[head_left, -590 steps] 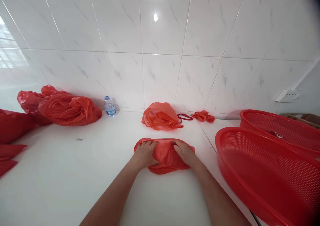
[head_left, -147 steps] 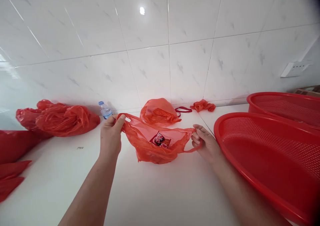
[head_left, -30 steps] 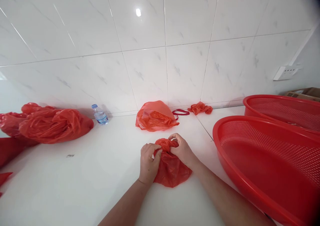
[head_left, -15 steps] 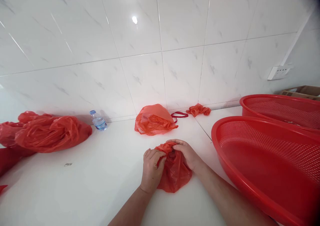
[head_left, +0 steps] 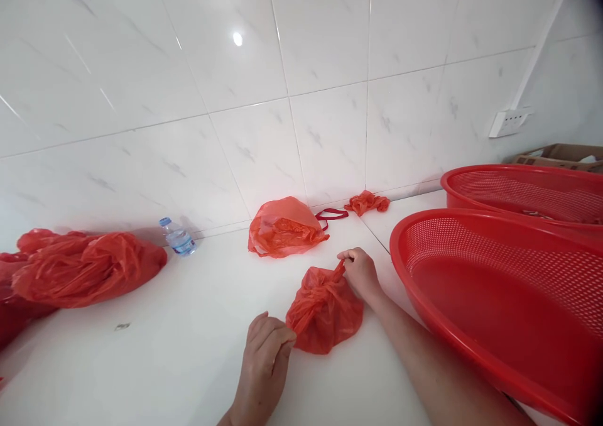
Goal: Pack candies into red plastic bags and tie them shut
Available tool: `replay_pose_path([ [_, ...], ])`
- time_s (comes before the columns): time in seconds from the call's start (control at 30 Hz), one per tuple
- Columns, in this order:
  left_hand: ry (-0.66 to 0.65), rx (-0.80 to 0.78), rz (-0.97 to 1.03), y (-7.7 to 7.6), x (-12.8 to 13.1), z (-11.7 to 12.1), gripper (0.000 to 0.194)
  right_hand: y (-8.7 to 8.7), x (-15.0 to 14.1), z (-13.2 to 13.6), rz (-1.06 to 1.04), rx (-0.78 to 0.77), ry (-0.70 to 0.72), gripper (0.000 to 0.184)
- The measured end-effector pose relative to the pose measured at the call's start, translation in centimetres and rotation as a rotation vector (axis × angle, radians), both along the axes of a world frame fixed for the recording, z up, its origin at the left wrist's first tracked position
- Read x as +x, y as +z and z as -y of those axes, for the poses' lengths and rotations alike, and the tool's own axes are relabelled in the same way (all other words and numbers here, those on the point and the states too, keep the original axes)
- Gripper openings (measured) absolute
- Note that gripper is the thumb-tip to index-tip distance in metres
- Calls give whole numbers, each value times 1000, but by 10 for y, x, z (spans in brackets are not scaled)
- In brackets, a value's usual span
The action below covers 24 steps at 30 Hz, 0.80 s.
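Note:
A thin red plastic bag (head_left: 330, 316) rests on the white table between my hands, its top twisted together in the middle. My left hand (head_left: 266, 357) is closed at the bag's left side, fingers pinching a corner of the plastic. At the upper right, my right hand (head_left: 360, 274) pinches the other end, a twisted strip drawn out from the bag's top. What the bag holds, if anything, cannot be made out. Just behind it lies another red plastic bag (head_left: 285, 228), puffed up, with a dark red strap (head_left: 333, 214) beside it.
Large red perforated baskets (head_left: 400, 240) stand at the right, a cardboard box (head_left: 556, 154) behind them. Several bulging red bags (head_left: 89, 269) lie at the left near a water bottle (head_left: 178, 237). A crumpled red bag (head_left: 368, 203) sits by the tiled wall (head_left: 330, 143), which carries a socket (head_left: 510, 123).
My hands have moved apart from the gathered bag mouth, the left toward lower left and the right slightly up. The bag's top is now pulled into a twist between them. The view has shifted slightly.

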<state>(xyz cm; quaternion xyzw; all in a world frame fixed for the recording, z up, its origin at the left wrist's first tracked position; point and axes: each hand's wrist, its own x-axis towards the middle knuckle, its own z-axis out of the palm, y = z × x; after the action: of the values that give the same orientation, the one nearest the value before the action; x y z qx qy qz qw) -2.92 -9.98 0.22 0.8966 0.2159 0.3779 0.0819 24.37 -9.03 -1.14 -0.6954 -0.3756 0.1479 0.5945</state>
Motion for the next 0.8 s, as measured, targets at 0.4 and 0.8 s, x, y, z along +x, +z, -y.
replay_pose_path([
  [0.4, 27, -305, 56, -10, 33, 2, 90, 3, -31, 7, 223, -69, 173, 17],
  [0.8, 262, -713, 402, 6, -6, -42, 18, 6, -66, 16, 93, -55, 513, 16],
])
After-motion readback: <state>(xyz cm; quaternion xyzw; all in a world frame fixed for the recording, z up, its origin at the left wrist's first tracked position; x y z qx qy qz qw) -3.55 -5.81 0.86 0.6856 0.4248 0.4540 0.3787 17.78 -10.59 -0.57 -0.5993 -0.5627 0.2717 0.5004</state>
